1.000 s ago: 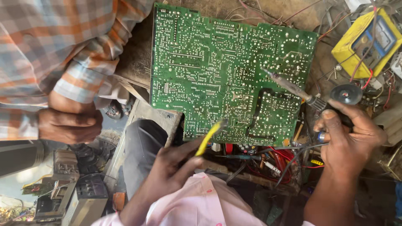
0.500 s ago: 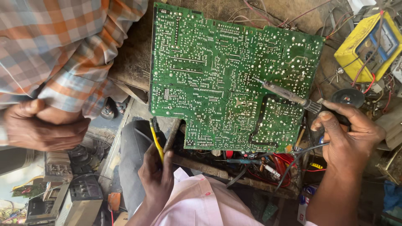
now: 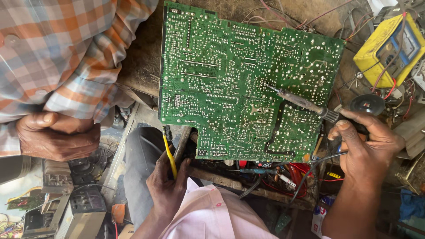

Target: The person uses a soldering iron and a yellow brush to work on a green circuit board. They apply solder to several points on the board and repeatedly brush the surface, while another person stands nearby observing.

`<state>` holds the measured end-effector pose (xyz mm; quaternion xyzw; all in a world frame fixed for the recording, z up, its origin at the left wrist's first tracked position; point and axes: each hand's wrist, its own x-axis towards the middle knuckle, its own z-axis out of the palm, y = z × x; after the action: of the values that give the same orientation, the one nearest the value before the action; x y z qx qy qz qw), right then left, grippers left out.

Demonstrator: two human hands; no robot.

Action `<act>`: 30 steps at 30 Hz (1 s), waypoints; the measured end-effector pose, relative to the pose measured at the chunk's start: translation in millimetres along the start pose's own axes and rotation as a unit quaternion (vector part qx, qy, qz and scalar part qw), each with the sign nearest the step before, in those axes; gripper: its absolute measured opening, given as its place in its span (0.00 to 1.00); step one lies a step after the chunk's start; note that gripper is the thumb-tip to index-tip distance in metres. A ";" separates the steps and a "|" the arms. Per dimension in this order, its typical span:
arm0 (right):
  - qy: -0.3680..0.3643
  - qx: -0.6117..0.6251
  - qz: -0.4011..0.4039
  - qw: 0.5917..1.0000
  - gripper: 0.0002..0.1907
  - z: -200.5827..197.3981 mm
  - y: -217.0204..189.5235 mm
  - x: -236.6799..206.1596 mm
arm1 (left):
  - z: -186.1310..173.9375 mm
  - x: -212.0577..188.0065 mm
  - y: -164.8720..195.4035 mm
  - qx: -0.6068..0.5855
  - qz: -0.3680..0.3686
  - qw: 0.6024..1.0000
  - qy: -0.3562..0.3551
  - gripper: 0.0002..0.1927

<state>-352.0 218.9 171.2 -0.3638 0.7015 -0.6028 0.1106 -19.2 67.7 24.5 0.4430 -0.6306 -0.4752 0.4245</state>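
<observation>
Fingers of right hand (image 3: 367, 146) clamped on soldering iron (image 3: 301, 101), tip against green circuit board (image 3: 230, 79); left hand (image 3: 168, 186) around yellow-handled tool (image 3: 169, 152).

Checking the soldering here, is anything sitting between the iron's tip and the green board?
Nothing visible: the soldering iron in the right hand has its tip right on the bare solder side of the circuit board, no wires crossing there.

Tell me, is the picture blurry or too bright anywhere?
In the head view, the green circuit board is sharp and evenly lit; the soldering iron in the right hand shows clearly; the yellow meter catches bright daylight; under the board, near the left hand, it is shadowy.
</observation>
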 end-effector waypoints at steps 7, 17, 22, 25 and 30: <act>-0.010 0.021 0.002 1.000 0.07 0.4 5.0 1.9 | 1.0 1.8 -0.1 0.021 0.021 1.000 0.008 0.24; -0.044 -0.108 -0.005 0.993 0.09 -0.9 -9.7 22.7 | -1.5 6.7 0.2 0.012 0.047 0.999 -0.013 0.28; -0.097 -0.232 -0.080 0.965 0.12 -0.1 -34.1 45.1 | -0.8 6.4 1.3 0.022 0.047 0.999 -0.010 0.28; -0.115 -0.272 -0.091 0.951 0.13 1.3 -45.6 56.4 | -0.4 5.8 1.9 0.024 0.045 0.999 -0.009 0.28; -0.147 -0.340 -0.132 0.919 0.12 0.5 -56.3 69.9 | 1.4 3.7 1.4 0.042 0.059 0.997 0.001 0.28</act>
<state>-380.2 173.1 243.1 -0.5536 0.7857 -0.2762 0.0016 -21.7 64.7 26.0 0.4230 -0.6747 -0.4219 0.4334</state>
